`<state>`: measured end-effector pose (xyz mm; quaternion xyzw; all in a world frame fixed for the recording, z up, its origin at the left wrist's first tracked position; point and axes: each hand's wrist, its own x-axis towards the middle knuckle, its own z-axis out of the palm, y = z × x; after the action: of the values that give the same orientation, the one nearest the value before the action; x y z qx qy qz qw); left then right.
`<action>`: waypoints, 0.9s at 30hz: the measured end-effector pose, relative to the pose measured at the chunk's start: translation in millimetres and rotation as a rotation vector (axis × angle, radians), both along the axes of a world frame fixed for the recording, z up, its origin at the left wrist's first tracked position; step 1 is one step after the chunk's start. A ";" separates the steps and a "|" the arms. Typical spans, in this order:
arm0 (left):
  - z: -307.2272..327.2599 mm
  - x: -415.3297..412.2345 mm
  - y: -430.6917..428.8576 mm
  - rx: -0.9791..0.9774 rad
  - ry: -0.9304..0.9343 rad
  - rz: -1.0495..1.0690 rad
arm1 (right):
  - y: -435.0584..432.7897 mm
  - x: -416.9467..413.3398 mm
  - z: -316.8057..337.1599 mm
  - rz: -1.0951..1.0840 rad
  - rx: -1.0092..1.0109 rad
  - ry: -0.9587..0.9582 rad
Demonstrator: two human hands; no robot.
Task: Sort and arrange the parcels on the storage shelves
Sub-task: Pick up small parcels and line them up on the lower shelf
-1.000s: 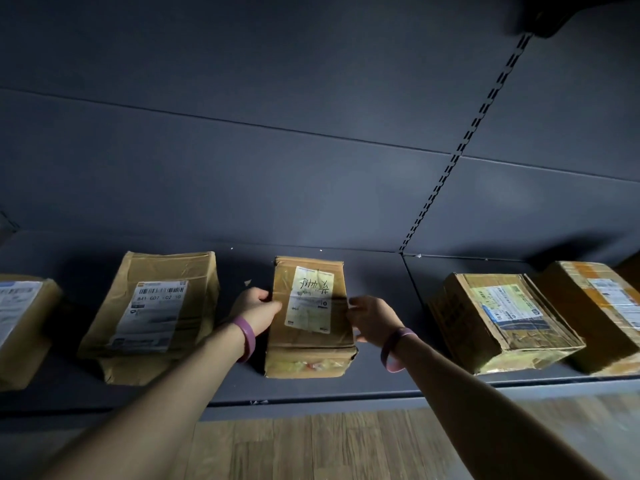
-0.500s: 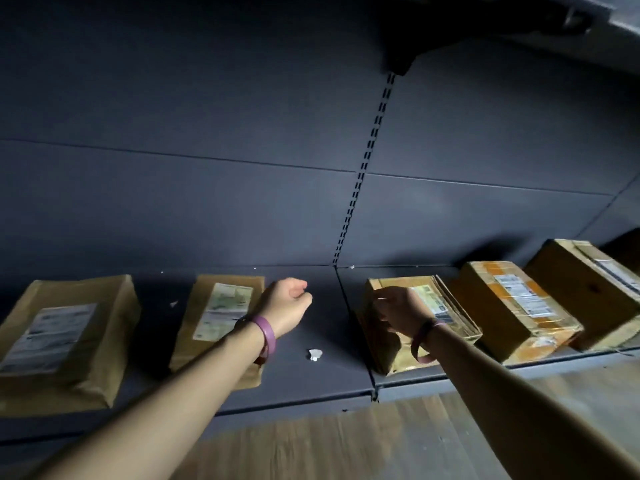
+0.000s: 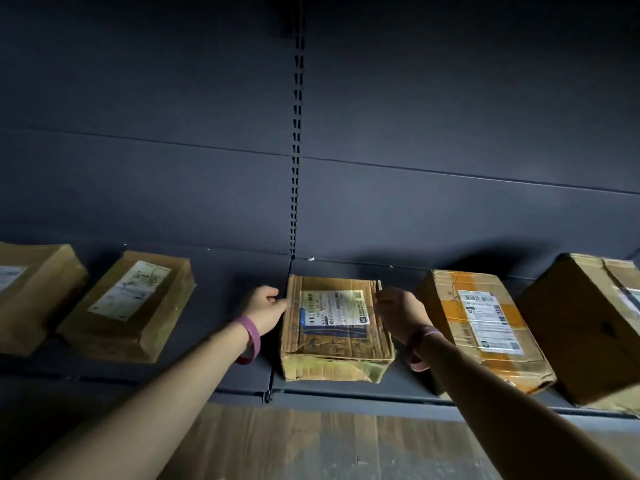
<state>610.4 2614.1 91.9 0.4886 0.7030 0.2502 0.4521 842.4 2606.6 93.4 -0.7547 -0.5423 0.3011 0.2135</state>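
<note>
A worn, flat cardboard parcel [image 3: 334,344] with a white and blue label lies on the dark shelf [image 3: 228,382], just right of the slotted upright. My left hand [image 3: 265,306] presses against the parcel's left edge, fingers curled. My right hand [image 3: 398,310] grips its right edge near the back corner. Both wrists wear pink bands. Left of it lies a flat brown parcel [image 3: 130,306] with a handwritten label. On the right sits a box [image 3: 481,327] with orange tape.
Another brown parcel [image 3: 33,292] lies at the far left and a larger cardboard box [image 3: 588,327] at the far right, both cut by the frame. The dark back panel rises behind. Wooden floor [image 3: 329,445] shows below the shelf's front edge.
My hands left the parcel with the handwritten label and moved right. Both now hold the sides of the worn parcel, which has been turned square to the shelf edge.
</note>
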 end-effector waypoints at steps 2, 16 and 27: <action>-5.6 3.4 -0.6 -0.045 0.028 -0.012 | -4.9 9.5 -1.6 -0.025 0.001 -0.002; -44.0 8.4 -10.7 0.037 -0.036 -0.007 | -29.9 18.7 -51.2 -0.062 -0.037 0.214; -40.6 -10.5 -17.5 0.144 -0.068 0.040 | -47.4 19.3 -36.4 -0.064 0.125 0.292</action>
<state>599.9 2596.5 51.3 0.4968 0.6772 0.3256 0.4341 861.7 2559.3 57.0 -0.7051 -0.4987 0.3663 0.3461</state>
